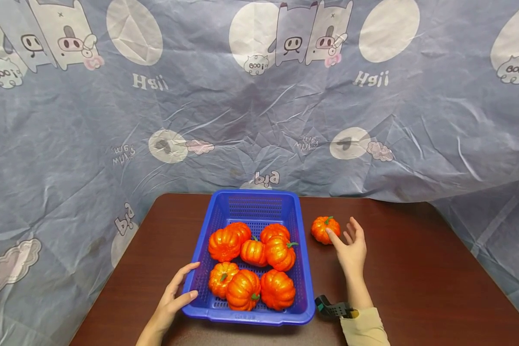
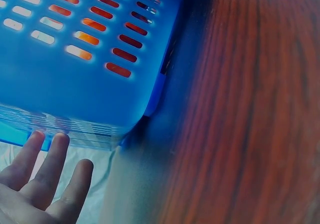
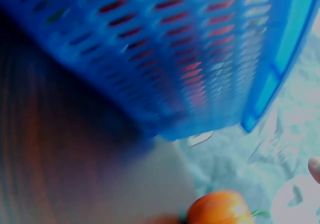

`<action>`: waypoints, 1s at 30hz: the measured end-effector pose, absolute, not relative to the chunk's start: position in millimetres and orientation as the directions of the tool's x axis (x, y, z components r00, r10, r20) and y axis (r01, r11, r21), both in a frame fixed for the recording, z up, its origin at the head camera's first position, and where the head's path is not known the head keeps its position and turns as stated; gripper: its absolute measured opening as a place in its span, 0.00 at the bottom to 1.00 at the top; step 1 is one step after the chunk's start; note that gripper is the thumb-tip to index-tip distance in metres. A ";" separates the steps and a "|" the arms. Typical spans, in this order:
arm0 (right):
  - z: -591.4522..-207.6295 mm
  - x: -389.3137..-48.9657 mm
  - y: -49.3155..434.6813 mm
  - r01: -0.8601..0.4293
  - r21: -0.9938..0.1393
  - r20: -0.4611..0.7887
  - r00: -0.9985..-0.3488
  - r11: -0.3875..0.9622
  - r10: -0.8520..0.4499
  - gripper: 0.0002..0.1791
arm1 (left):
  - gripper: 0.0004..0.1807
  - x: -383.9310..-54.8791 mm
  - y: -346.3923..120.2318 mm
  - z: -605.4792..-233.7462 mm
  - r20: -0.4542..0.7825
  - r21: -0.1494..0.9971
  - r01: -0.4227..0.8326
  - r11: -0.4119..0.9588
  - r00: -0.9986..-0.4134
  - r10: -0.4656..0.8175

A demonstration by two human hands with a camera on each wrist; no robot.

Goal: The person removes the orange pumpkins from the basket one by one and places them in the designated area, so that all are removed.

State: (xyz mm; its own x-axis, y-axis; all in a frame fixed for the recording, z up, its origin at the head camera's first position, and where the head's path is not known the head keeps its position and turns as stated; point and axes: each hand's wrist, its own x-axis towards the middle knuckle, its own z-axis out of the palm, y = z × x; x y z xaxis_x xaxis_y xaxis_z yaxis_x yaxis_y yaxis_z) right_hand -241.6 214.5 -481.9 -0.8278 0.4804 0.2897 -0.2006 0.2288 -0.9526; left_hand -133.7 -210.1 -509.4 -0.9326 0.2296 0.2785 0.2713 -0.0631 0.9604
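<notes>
A blue plastic basket (image 1: 247,316) with slotted walls holds several shiny orange toy pumpkins (image 1: 244,290). At its left rim is my left hand (image 1: 169,299), with the thumb and forefinger touching the edge. The left wrist view shows other fingers (image 2: 52,171) extended beside the basket's wall. Right of the basket, a single small pumpkin (image 1: 325,229) with a green stem sits on the table. My right hand (image 1: 352,247) is beside this pumpkin, fingers spread apart and the thumb in front of it. Whether that thumb touches it, I cannot tell.
The dark brown wooden table (image 1: 419,269) extends on both sides of the basket. A dark strap-like device (image 1: 332,307) is at the right wrist, near the basket's front right corner. Behind the table hangs a grey-blue cloth (image 1: 251,115) with cartoon prints.
</notes>
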 end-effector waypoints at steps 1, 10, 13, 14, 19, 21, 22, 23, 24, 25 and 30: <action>-478.0 -240.6 213.9 -0.212 -0.952 0.294 -0.831 0.220 0.472 0.41 | 0.30 -133.7 -210.1 -509.5 0.277 0.961 0.269 -0.063 -0.933 0.229; -433.5 -220.8 203.8 -0.255 -0.952 0.299 -0.885 0.166 0.357 0.39 | 0.30 -134.9 -210.2 -510.2 0.282 0.960 0.275 -0.061 -0.932 0.230; -419.1 -211.1 199.9 -0.258 -0.952 0.298 -0.903 0.165 0.309 0.37 | 0.31 -135.6 -210.4 -510.2 0.289 0.957 0.282 -0.065 -0.928 0.235; -415.2 -208.2 198.5 -0.262 -0.951 0.300 -0.909 0.164 0.290 0.37 | 0.31 -135.8 -210.5 -510.2 0.293 0.956 0.285 -0.065 -0.926 0.237; -403.5 -196.6 191.2 -0.281 -0.935 0.318 -0.935 0.218 0.158 0.37 | 0.31 -136.0 -210.5 -510.2 0.289 0.957 0.283 -0.059 -0.929 0.232; -401.6 -193.0 188.0 -0.288 -0.927 0.318 -0.944 0.241 0.093 0.37 | 0.31 -135.8 -210.4 -510.2 0.285 0.959 0.279 -0.058 -0.931 0.229; -401.0 -191.3 186.3 -0.292 -0.924 0.317 -0.946 0.248 0.063 0.37 | 0.31 -135.7 -210.3 -510.2 0.284 0.959 0.278 -0.059 -0.931 0.229; -400.6 -189.9 184.6 -0.298 -0.920 0.316 -0.948 0.253 0.035 0.37 | 0.31 -135.6 -210.3 -510.3 0.284 0.959 0.278 -0.060 -0.931 0.230; -400.2 -188.5 182.8 -0.303 -0.919 0.316 -0.949 0.252 0.011 0.37 | 0.31 -135.5 -210.3 -510.4 0.285 0.959 0.278 -0.060 -0.931 0.230; -399.9 -187.2 181.0 -0.307 -0.918 0.315 -0.949 0.250 -0.007 0.37 | 0.31 -135.5 -210.3 -510.5 0.286 0.958 0.279 -0.061 -0.930 0.230; -398.7 -182.3 171.3 -0.345 -0.905 0.339 -0.938 0.249 -0.066 0.38 | 0.30 -135.4 -210.5 -511.0 0.289 0.957 0.284 -0.056 -0.929 0.230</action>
